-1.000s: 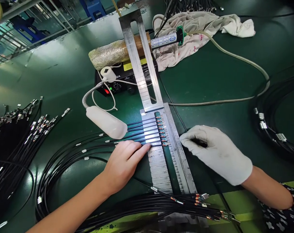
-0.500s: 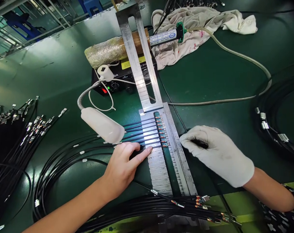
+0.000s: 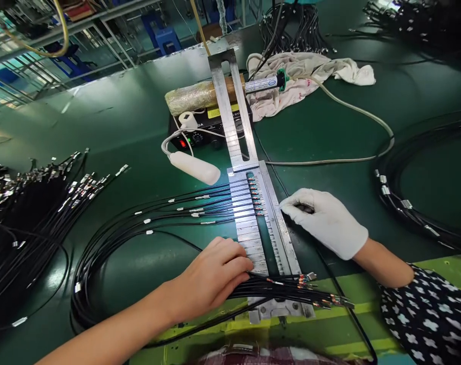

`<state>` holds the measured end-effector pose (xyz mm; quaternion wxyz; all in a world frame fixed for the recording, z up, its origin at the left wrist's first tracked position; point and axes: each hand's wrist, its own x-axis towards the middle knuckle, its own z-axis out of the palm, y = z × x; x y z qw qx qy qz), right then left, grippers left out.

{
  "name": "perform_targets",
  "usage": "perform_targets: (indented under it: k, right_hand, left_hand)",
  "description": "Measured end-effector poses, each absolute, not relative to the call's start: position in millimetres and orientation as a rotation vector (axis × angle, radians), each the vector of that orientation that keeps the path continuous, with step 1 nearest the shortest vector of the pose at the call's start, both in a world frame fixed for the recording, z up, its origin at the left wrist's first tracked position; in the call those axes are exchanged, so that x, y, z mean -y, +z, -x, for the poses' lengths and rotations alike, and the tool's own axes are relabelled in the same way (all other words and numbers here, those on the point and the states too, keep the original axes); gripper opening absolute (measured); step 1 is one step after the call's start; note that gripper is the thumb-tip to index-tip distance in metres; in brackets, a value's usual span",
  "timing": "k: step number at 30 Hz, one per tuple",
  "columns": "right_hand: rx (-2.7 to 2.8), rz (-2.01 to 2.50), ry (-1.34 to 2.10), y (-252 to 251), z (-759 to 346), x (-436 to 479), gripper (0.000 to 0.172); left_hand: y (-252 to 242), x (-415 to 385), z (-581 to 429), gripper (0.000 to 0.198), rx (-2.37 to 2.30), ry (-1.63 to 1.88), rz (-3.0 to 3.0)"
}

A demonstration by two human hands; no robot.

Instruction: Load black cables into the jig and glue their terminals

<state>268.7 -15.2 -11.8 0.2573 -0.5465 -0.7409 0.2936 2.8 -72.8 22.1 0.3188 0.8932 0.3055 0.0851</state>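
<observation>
My bare left hand (image 3: 222, 271) lies over the lower end of a slotted metal fixture (image 3: 249, 238), its fingers bent onto a bundle of black cables (image 3: 268, 290); what the fingertips pinch is hard to make out. Gloved in white, my right hand (image 3: 323, 220) rests by the fixture's right edge with thumb and forefinger pressed together; anything between them is too small to tell. Several black cables (image 3: 215, 205) lie side by side across the upper part of the fixture, their stripped coloured ends (image 3: 257, 197) over its slot.
A white lamp (image 3: 195, 167) hangs left of the fixture. Behind it stand a black control box (image 3: 203, 133) and a wrapped syringe holder (image 3: 192, 97). A cloth (image 3: 291, 91) lies behind. Cable piles (image 3: 32, 218) sit left, a coil (image 3: 390, 182) right.
My left hand has moved from the laid-out cables down toward me, to the cable bundle. My right hand stays by the fixture's edge. The camera view has shifted and shows more of the background.
</observation>
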Motion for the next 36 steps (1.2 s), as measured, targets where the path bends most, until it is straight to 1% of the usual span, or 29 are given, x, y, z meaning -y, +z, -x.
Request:
perform_targets:
  k: [5, 10, 12, 15, 18, 22, 24, 31, 36]
  right_hand:
    - [2.009, 1.497, 0.780, -12.5, -268.5, 16.2, 0.018]
    - [2.026, 1.479, 0.769, -10.8, -268.0, 15.4, 0.019]
    - [2.031, 1.481, 0.769, -10.3, -267.9, 15.2, 0.020]
    - [2.028, 1.484, 0.778, -10.6, -268.1, 15.3, 0.020]
    - [2.016, 1.474, 0.799, -11.4, -268.4, 15.6, 0.020]
    - [2.033, 1.489, 0.813, -11.4, -268.3, 15.4, 0.020]
    - [2.039, 1.488, 0.817, -11.1, -268.3, 14.9, 0.020]
    - [2.030, 1.492, 0.852, -12.2, -269.7, 13.7, 0.018]
    - [2.027, 1.489, 0.858, -12.8, -270.0, 13.5, 0.018]
  left_hand:
    - [15.9, 76.2, 12.8, 0.009, -0.876, 0.267, -2.428]
    - [10.7, 73.2, 57.0, 0.007, -1.152, 0.339, -2.710]
    - [10.9, 74.8, 60.9, 0.010, -1.214, 0.382, -2.767]
    - [11.8, 77.6, 42.6, 0.018, -1.004, 0.365, -2.702]
    - [9.9, 75.1, 18.4, 0.013, -0.811, 0.324, -2.501]
    - [6.5, 60.7, 10.3, 0.013, -1.002, 0.648, -2.263]
    - [6.9, 51.0, 12.9, 0.016, -1.092, 0.745, -2.234]
    - [5.9, 28.2, 19.4, 0.028, -1.029, 0.531, -2.331]
    - [11.6, 16.7, 14.2, 0.027, -1.018, 0.413, -2.251]
